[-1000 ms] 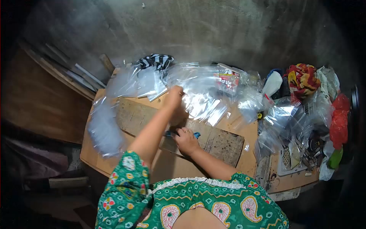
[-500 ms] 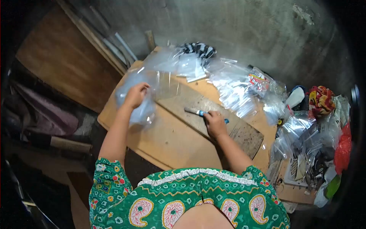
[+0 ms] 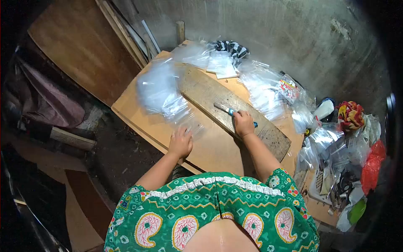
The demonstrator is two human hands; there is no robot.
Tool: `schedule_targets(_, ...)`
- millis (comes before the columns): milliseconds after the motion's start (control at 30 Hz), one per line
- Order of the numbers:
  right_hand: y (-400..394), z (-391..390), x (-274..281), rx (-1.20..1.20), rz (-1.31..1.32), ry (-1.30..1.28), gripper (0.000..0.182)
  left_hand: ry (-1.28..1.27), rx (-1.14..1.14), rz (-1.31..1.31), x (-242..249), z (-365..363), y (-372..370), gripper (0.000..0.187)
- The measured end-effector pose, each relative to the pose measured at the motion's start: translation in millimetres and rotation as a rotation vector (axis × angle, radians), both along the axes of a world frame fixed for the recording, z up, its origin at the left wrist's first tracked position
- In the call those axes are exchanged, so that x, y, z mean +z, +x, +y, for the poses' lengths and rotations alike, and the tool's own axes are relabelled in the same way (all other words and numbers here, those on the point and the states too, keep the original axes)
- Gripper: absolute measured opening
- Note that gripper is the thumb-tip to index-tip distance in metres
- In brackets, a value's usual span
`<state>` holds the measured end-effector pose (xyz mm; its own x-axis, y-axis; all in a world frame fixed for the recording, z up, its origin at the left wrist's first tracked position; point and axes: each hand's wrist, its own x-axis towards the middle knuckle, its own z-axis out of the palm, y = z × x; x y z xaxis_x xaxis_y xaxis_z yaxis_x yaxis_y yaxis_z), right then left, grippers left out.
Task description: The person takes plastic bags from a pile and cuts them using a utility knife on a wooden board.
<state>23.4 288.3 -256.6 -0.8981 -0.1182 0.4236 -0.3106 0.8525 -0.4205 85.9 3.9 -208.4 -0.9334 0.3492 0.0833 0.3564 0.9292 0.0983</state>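
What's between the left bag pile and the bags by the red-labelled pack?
Head view: the wooden plank, then a strip of tabletop.

A slim tool (image 3: 224, 109) with a greyish tip and blue handle lies roughly lengthwise over the worn wooden board (image 3: 205, 88), tip toward the far left. Clear plastic pieces (image 3: 160, 90) overlap in a heap on the table (image 3: 205, 155), left of the board.

Is passable over the counter (image 3: 216, 147) directly nearside of the wooden board (image 3: 224, 95); is blocked beyond it by heaped bags (image 3: 261, 90), left of it by clear plastic (image 3: 159, 90).
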Motion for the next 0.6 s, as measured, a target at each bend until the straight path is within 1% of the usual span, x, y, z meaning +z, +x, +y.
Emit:
schedule_targets(33,4.3,-2.4,0.2,0.008,-0.008,0.006,0.015,0.014,0.055,-0.097,-2.0,-0.5,-0.1,0.030)
schedule_targets(67,10.0,-5.8,0.3,0.037,0.033,0.007,0.016,0.018,0.057,-0.095,-3.0,-0.3,-5.1,0.030)
schedule_targets(133,28.5,-13.2,11.8,0.085,-0.002,-0.051,0.019,-0.270,-0.009,-0.410,5.3,5.8,-19.7,0.019)
schedule_targets(167,39.5,-17.6,22.1,0.087,-0.006,-0.073,0.019,-0.267,-0.009,-0.408,7.2,7.5,-22.7,0.019)
schedule_targets(233,60.8,-21.4,35.7,0.110,-0.154,-0.111,0.018,-0.156,-0.041,-0.266,7.7,9.5,-22.8,0.009)
schedule_targets(267,74.7,-23.7,44.2,0.089,-0.223,-0.091,0.019,-0.151,-0.046,-0.265,5.2,9.4,-21.3,0.009)
schedule_targets(300,82.3,-21.5,45.7,0.163,-0.188,-0.100,0.020,-0.107,-0.031,-0.276,2.9,9.3,-23.0,0.009)
schedule_targets(367,104.3,-20.1,53.8,0.170,-0.184,-0.145,0.020,-0.060,-0.026,-0.293,-2.8,12.6,-23.4,0.009)
schedule_targets(467,122.1,-17.6,59.9,0.160,-0.215,-0.116,0.019,-0.068,-0.015,-0.251,-17.0,15.2,-17.3,0.011)
schedule_targets(533,126.3,-18.7,61.5,0.145,-0.218,-0.091,0.019,0.018,-0.073,-0.045,-19.0,17.1,-17.4,0.011)
schedule_targets(600,126.9,-21.8,60.6,0.127,-0.214,-0.069,0.018,-0.004,-0.058,-0.063,-13.0,21.2,-18.3,0.012)
